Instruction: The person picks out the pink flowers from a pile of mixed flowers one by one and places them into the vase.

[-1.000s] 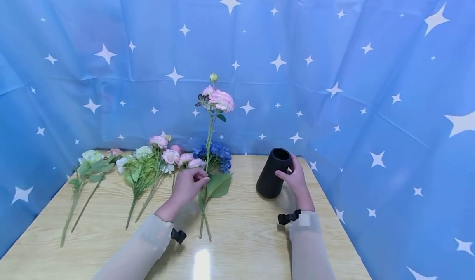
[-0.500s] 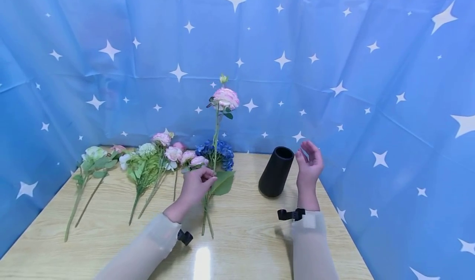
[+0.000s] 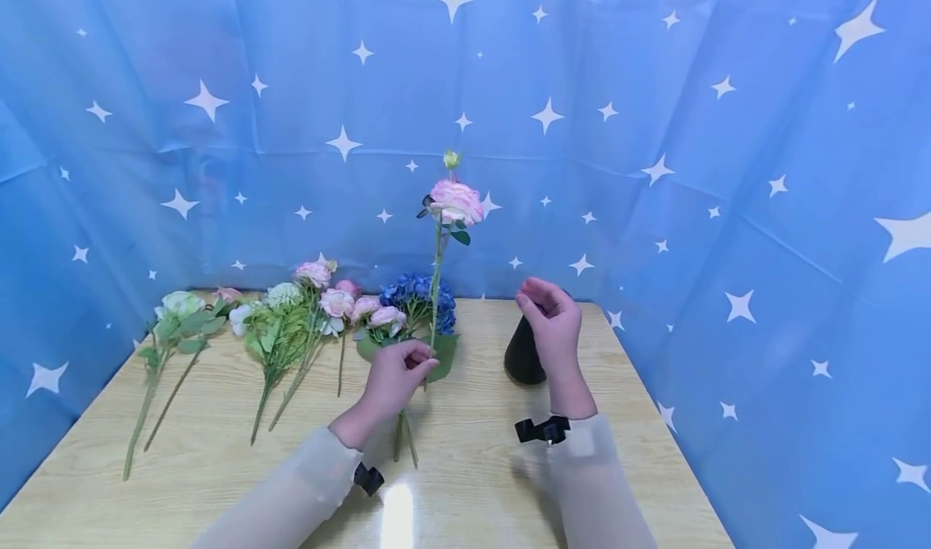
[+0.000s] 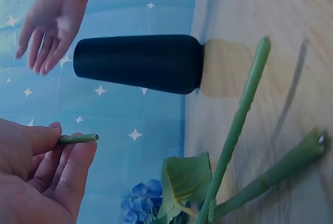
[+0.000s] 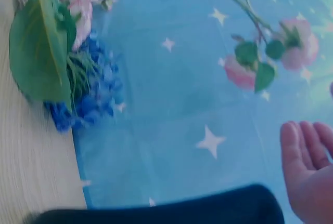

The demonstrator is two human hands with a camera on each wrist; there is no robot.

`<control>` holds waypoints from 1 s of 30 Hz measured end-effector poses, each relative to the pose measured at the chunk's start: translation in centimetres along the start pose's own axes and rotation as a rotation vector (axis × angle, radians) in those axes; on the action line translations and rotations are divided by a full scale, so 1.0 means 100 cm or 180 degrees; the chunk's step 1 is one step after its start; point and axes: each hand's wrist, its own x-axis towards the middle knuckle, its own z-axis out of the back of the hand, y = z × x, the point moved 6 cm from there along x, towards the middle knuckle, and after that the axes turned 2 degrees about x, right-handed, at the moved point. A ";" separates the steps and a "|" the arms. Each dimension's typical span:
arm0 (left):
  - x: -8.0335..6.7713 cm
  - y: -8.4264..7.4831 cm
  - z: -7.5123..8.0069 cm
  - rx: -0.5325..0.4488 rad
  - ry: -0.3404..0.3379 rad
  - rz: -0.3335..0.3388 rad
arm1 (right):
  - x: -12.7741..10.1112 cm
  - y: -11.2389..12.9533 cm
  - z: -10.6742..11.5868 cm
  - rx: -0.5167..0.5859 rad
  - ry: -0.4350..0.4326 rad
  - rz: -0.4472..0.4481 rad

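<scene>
We see the pink rose stem standing upright above the table, its bloom high against the starred blue cloth; the left hand pinches it low on the stem, thumb and curled fingers closed round it, and the left wrist view shows the cut end poking out just past the fingertips; the stem sits just left of the black vase, apart from it. The right hand hovers in front of the vase's mouth, fingers loosely bent and relaxed, holding nothing; we cannot tell whether it brushes the rim, since it hides the vase's upper part from the head view. The blue hydrangea lies on the table behind the left hand, with other flowers in a row to its left; the right wrist view is blurred, and only the edge of the palm shows there.
</scene>
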 end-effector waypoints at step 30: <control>-0.016 -0.017 -0.026 0.0507 0.0184 -0.0673 | -0.029 -0.027 -0.067 0.0144 0.0977 -0.0722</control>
